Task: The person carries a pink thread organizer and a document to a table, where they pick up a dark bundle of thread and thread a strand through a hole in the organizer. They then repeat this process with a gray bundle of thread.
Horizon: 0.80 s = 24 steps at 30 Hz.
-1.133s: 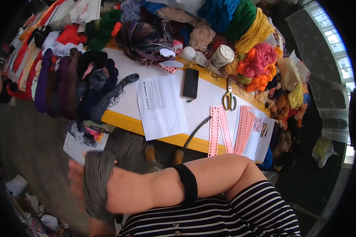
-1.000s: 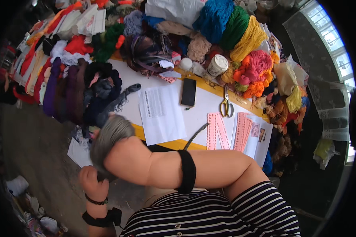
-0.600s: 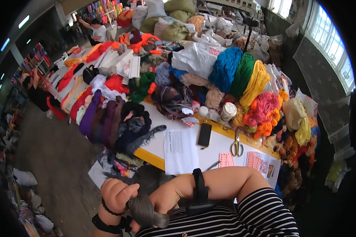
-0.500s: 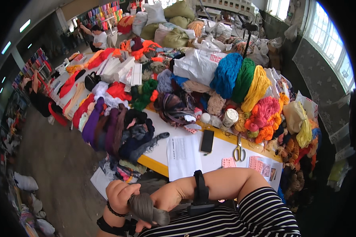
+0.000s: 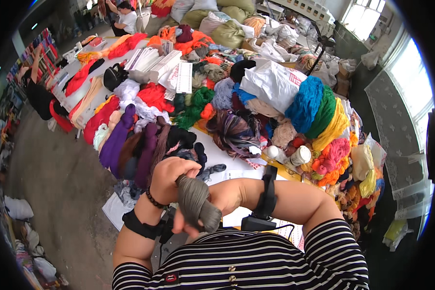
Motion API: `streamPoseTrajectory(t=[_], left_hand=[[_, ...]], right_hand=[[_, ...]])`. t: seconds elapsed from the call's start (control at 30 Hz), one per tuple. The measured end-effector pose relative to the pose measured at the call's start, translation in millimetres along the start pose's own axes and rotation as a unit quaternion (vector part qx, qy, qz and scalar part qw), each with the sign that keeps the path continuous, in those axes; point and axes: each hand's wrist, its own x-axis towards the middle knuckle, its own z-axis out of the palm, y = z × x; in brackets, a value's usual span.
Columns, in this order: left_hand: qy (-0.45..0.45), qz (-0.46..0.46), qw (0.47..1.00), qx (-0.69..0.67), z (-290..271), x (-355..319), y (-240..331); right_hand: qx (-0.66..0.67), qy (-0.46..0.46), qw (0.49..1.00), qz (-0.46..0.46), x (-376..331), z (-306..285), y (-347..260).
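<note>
Close against the striped shirt [image 5: 256, 261], both hands hold a twisted grey yarn skein [image 5: 196, 203] in the air before the chest. The left hand [image 5: 171, 180] has its grip closed round the skein's upper end; the right hand [image 5: 216, 203] is wrapped tight round the lower part. Beyond lies the white worktop [image 5: 229, 170], then heaps of coloured yarn [image 5: 319, 116], and a person [image 5: 125, 17] sits far back.

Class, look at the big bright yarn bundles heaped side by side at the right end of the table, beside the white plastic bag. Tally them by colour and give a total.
Blue yarn bundle: 1
Green yarn bundle: 1
Yellow yarn bundle: 1
Pink yarn bundle: 1
Total: 4
Smaller orange yarn lies just below them, too tangled to count. Both hands grip a separate grey skein.
</note>
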Motion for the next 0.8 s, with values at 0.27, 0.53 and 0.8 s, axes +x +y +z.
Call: streamPoseTrajectory(t=[0.27, 0.53, 0.8], left_hand=[[-0.043, -0.226, 0.973, 0.004, -19, -62, -70], [-0.036, -0.39, 0.912, -0.122, 8, -170, -83], [0.218, -0.576, 0.753, -0.231, -39, -266, -131]], right_hand=[[-0.121, 0.421, 0.886, -0.149, -7, -24, -21], [-0.311, 0.53, 0.775, -0.151, -36, -89, -81], [-0.735, 0.556, 0.276, -0.273, -35, -118, -294]])
